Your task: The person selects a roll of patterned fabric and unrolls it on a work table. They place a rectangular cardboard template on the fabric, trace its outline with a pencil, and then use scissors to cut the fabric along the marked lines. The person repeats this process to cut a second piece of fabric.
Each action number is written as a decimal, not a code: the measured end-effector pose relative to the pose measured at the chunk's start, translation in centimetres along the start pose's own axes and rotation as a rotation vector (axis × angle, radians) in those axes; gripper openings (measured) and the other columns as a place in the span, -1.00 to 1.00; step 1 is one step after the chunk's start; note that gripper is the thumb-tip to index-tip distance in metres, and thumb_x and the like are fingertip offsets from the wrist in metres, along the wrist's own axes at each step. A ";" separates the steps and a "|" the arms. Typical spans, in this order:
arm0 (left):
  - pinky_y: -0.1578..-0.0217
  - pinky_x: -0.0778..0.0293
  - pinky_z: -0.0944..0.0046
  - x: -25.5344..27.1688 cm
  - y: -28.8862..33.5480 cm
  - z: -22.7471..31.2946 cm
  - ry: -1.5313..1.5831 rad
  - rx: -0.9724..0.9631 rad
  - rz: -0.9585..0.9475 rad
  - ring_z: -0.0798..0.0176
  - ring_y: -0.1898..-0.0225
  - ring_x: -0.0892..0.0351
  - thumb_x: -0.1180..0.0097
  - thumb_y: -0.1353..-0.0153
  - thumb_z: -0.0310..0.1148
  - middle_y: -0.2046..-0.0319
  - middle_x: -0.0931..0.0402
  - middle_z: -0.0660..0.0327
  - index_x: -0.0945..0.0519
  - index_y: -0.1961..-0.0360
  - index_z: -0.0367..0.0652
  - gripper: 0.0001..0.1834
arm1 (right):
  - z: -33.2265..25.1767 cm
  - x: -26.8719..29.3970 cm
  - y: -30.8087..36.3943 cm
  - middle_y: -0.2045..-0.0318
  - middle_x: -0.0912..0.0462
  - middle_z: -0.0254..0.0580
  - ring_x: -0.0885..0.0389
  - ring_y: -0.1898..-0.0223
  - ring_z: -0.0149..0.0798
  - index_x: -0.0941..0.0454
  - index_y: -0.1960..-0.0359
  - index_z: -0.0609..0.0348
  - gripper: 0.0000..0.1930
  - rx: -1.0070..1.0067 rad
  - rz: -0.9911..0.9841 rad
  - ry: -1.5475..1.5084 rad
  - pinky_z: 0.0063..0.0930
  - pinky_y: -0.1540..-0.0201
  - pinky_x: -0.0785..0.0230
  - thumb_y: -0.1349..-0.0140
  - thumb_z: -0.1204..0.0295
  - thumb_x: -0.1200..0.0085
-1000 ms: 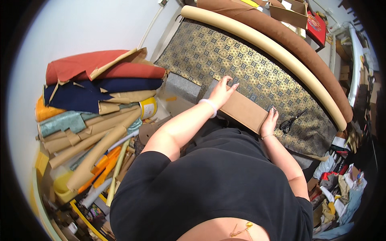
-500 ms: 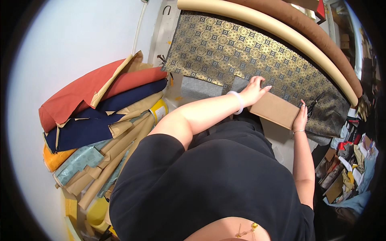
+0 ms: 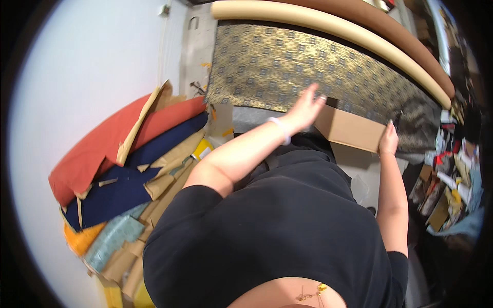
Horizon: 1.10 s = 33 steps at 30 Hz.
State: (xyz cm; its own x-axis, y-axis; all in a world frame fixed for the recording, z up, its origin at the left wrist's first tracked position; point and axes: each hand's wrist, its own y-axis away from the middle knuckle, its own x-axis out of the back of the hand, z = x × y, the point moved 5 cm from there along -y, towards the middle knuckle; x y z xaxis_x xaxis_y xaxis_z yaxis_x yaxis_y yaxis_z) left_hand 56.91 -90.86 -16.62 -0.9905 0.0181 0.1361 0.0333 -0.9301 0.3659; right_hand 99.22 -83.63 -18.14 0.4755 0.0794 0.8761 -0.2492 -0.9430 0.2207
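A long brown cardboard box lies at the near edge of a gold-and-black patterned fabric. At its right end is my right hand, closed on the box with the fingertips on the far side. My left hand, with a pale bracelet at the wrist, is just beside the box's left end. Its fingers are stretched out and hold nothing; motion blurs them slightly. A small dark patch shows behind the box's left corner, and I cannot make out what it is. Dark scissors lie on the fabric beyond my right hand.
One cream roll and a brown roll run along the far edge. Red, navy and light-blue fabric rolls are stacked at left by the white wall. A heap of scraps lies at right.
My left hand has shifted left and its fingers have straightened away from the box's left end. My right hand stays at the right end. The whole view has shifted slightly.
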 end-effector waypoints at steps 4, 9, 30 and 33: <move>-0.43 -0.30 0.02 4.6 -2.9 -2.5 -0.250 0.012 0.149 -0.10 -0.44 -0.36 -0.05 -0.53 -0.21 -0.41 -0.35 -0.21 -0.27 -0.47 -0.37 -0.37 | -1.5 0.9 0.5 -0.16 -0.66 0.23 -0.60 -0.26 0.19 -0.59 -0.24 0.20 -0.32 -0.085 -0.036 -0.078 -0.14 -0.31 -0.39 -0.53 -0.17 0.20; -0.49 -0.18 -0.04 6.0 -8.4 -1.9 -0.555 -0.165 0.169 -0.24 -0.47 -0.25 -0.15 -0.49 -0.21 -0.43 -0.25 -0.28 -0.24 -0.46 -0.44 -0.29 | 4.6 -0.9 -1.9 0.08 -0.78 -0.06 -0.68 0.04 -0.19 -0.72 -0.07 0.25 -0.12 -0.390 -0.161 -0.595 -0.30 -0.15 -0.45 -0.52 -0.37 0.38; -0.41 -0.32 0.09 -22.9 -14.2 14.8 -0.737 0.225 -0.881 -0.01 -0.40 -0.44 -0.37 -0.26 0.15 -0.34 -0.45 -0.20 -0.29 -0.49 -0.33 0.00 | 18.0 -0.7 -13.0 -0.19 -0.46 0.09 -0.48 -0.26 0.16 -0.38 -0.37 0.16 -0.22 -0.321 0.011 0.033 -0.09 -0.33 -0.41 -0.17 0.13 -0.45; -0.38 -0.39 0.03 -24.0 -11.1 15.0 -0.929 -0.053 -0.805 -0.18 -0.35 -0.48 -0.57 0.00 0.14 -0.31 -0.45 -0.26 -0.27 -0.48 -0.34 0.18 | 18.4 -0.4 -14.0 -0.16 -0.47 0.08 -0.49 -0.22 0.15 -0.40 -0.34 0.14 -0.21 -0.301 0.019 0.068 -0.07 -0.28 -0.43 -0.14 0.08 -0.47</move>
State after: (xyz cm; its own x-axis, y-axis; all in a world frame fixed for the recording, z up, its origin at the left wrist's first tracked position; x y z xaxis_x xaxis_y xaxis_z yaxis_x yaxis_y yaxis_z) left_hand 82.27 -75.44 -10.17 -0.2543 0.8273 0.5009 -0.5699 -0.5466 0.6135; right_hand 118.01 -76.40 -29.43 0.4136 0.0935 0.9056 -0.5013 -0.8070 0.3122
